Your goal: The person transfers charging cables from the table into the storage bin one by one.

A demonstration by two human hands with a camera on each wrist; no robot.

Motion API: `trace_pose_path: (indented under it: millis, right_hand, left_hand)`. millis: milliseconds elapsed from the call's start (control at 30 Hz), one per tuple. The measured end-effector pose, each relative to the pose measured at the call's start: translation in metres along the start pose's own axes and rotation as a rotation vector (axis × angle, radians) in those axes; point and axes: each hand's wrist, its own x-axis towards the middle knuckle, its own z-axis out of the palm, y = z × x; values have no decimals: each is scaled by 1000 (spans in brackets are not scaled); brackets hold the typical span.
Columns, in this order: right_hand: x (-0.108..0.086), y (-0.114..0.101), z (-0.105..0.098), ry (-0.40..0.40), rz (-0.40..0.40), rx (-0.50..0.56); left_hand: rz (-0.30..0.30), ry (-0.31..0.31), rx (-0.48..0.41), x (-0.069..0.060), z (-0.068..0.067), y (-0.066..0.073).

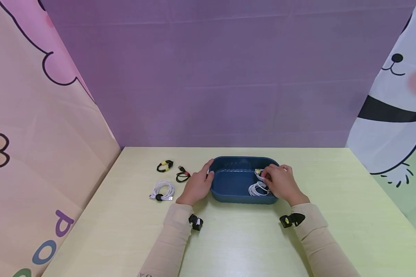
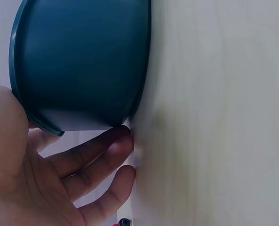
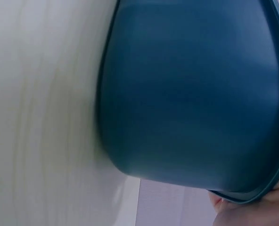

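Note:
A dark blue rectangular bin [image 1: 228, 198] sits on the table. At its left end, my left hand [image 1: 196, 186] grips the rim, the thumb at the edge and the fingers along the outer wall, as the left wrist view shows. My right hand [image 1: 280, 182] reaches over the right rim, and its fingertips pinch a coiled white cable [image 1: 258, 172] with a yellow tie, partly hidden by the fingers. Nearer the front inside the bin lies another coiled white cable [image 1: 258, 189]. The right wrist view shows mostly the bin's outer wall [image 3: 191, 103].
Left of the bin lie a black cable with a yellow tie [image 1: 165, 166], a black cable with a red tie [image 1: 182, 176] and a thick white cable coil [image 1: 163, 190] with a black strap. A purple backdrop [image 1: 208, 77] stands behind the table [image 1: 235, 242].

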Motion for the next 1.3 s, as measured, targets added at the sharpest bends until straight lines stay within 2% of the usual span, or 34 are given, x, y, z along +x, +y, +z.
trace_pose_path:
  millis: [867,1300]
  right_hand:
    - [1,-7,-1,7,22,-78]
    - [2,-4,4,27,26,-53]
  left_hand:
    - [-13,9,-6,1,0,0]
    - [-13,13,-19,1,1,-2]
